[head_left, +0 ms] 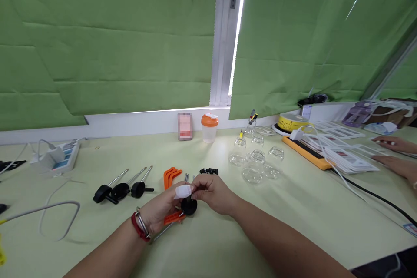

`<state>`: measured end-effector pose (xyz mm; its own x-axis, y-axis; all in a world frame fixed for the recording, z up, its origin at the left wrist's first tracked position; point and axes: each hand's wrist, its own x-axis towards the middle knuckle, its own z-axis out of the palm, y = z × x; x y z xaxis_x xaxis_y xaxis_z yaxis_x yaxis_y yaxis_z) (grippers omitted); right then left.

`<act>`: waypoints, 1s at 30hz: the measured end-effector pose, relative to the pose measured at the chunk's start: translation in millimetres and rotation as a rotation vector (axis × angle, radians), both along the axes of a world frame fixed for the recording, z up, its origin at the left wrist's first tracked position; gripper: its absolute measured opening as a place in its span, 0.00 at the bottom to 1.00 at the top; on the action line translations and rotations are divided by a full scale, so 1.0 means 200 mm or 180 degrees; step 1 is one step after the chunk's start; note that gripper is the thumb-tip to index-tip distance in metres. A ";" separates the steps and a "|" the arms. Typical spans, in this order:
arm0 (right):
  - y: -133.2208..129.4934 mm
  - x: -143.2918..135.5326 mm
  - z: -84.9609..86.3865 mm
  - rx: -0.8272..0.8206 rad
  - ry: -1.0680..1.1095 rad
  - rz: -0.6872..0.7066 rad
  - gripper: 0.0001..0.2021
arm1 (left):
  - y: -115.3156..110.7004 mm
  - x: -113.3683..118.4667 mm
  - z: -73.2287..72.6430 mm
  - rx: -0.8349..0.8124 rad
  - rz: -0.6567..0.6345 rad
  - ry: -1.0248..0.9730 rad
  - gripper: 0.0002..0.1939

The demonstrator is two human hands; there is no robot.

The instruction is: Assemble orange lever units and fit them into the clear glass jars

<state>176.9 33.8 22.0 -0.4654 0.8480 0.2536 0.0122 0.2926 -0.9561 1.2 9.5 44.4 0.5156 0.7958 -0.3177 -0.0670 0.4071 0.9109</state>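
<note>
My left hand [159, 210], with a white wrap on one finger and a red band and bracelet at the wrist, is closed round an assembly with an orange handle [174, 218], a black round part [189, 206] and a metal rod. My right hand [211, 191] pinches at the top of this black part, its fingertips touching those of my left hand; whatever small piece they hold is hidden. Behind my hands lie orange curved pieces [171, 177] and small black parts [213, 171]. Several black round parts with metal rods [137, 189] rest to the left.
Several glass jars [253, 169] stand right of centre. Against the wall are an orange-lidded cup [209, 129] and a pink box [185, 127]. A power strip [67, 158] and cables lie left. At right are an orange-edged strip [306, 153], papers [348, 159] and another person's hands [395, 163].
</note>
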 end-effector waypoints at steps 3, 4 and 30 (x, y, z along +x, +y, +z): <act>0.00 0.01 0.01 0.0117 -0.0031 0.0122 0.04 | 0.00 0.00 0.00 0.0051 -0.0019 0.0097 0.13; 0.00 0.01 0.02 0.0104 -0.0026 0.0173 0.04 | 0.00 0.00 0.00 0.0065 -0.0025 0.0121 0.13; 0.00 0.05 0.01 -0.0855 0.0214 0.0989 0.12 | -0.02 0.01 0.01 -0.0105 -0.0401 0.0095 0.14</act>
